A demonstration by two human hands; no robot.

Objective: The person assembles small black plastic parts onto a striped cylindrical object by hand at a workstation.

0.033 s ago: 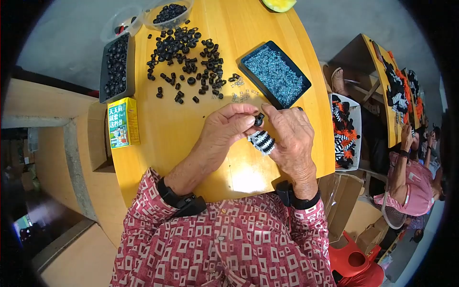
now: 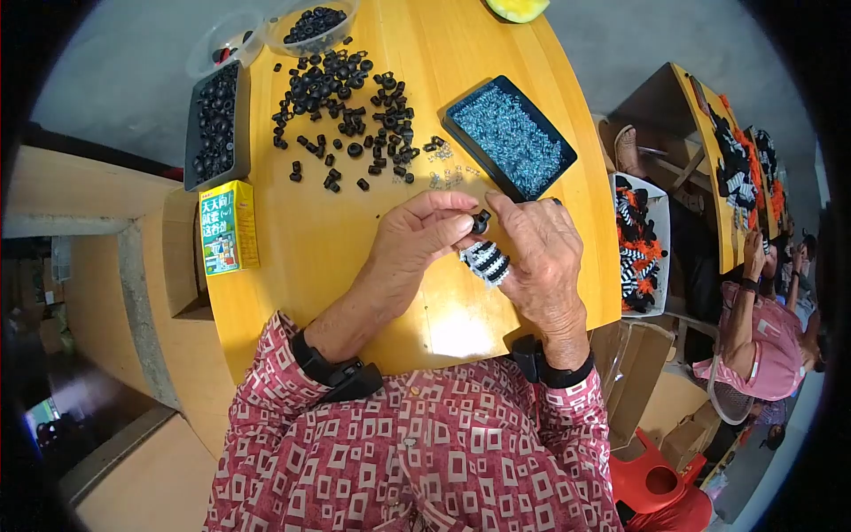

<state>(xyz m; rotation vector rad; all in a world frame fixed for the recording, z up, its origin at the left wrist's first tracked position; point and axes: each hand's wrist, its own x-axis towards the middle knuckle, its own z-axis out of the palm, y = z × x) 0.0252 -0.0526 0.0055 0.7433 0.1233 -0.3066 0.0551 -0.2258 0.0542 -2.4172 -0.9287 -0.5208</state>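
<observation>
My left hand (image 2: 409, 232) is closed, its thumb and index finger pinched at a small black plastic piece (image 2: 480, 221). Across from it, my right hand (image 2: 542, 253) curls its fingers around a striped black-and-white knitted piece (image 2: 486, 262), which hangs just below the black part. The fingertips of both hands meet close to that black part, so I cannot tell whether the two pieces are joined. Beyond my hands, many loose black plastic pieces (image 2: 355, 150) and some tiny clear bits (image 2: 449, 179) lie on the yellow table (image 2: 328, 232).
A dark tray of clear bits (image 2: 510, 140) stands at right, a grey bin of black parts (image 2: 215, 126) at left beside a yellow-green carton (image 2: 228, 229). Clear tubs (image 2: 341, 34) stand far left. Right of the table are a white box of striped pieces (image 2: 656, 239) and a red stool (image 2: 651, 474).
</observation>
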